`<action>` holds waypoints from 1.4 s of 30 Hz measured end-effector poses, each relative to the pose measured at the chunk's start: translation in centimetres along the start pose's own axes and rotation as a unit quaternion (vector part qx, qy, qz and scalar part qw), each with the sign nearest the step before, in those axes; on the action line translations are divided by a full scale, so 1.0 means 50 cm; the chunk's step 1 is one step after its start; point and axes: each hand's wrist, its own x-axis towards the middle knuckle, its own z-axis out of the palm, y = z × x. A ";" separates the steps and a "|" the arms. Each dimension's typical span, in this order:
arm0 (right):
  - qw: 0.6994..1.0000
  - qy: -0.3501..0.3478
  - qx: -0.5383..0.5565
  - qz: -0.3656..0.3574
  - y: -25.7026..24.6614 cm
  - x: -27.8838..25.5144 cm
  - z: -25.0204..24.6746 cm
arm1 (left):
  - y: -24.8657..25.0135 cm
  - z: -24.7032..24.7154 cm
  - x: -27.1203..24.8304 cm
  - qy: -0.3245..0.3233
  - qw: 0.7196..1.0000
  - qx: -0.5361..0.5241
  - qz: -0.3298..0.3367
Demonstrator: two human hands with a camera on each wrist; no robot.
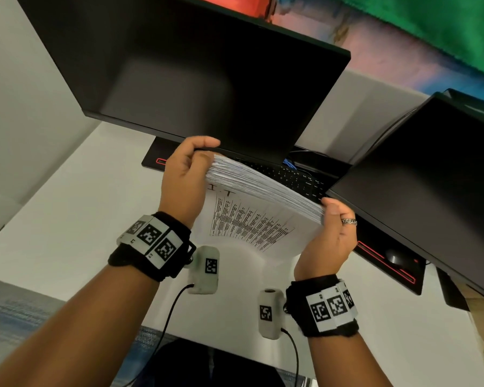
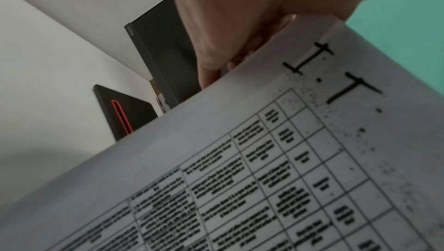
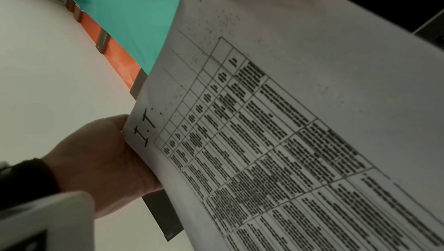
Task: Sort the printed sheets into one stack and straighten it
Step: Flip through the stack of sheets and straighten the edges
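White tabletop is seen under a thick stack of white printed sheets, which is held raised above it, tilted, in front of a large black monitor. A printed table is shown on the lowest sheet. The upper left end of the stack is gripped by the left hand, with the thumb curled over its top. The lower right end is gripped by the right hand, fingers curled round the edge. A black keyboard lies behind the stack, and a second black monitor is at the right.
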 end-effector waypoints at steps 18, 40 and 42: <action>0.993 -0.113 0.016 -0.013 0.018 -0.001 -0.024 | -0.029 -0.026 -0.013 -0.105 0.994 -0.002 0.020; 0.840 -0.369 -0.348 -0.192 -0.093 0.043 0.043 | 0.129 -0.014 -0.008 -0.208 0.836 0.403 0.309; 0.837 -0.372 -0.337 -0.219 -0.079 0.045 0.045 | 0.123 -0.026 -0.005 -0.222 0.843 0.411 0.266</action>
